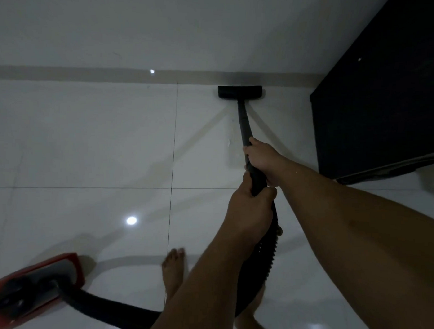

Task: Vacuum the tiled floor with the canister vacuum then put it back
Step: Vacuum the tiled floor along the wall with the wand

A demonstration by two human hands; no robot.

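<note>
Vacuuming along the wall: right hand (260, 160) and left hand (249, 202) both clasping the wand (244, 124), long axis running straight ahead to the floor head (239, 92) beside the skirting; red canister (38, 286) behind-left.

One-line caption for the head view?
Both hands grip the vacuum wand, floor head at the wall, red canister behind.

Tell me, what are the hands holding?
Both grip the vacuum wand: right hand on the tube, left hand lower, where the hose joins.
</note>
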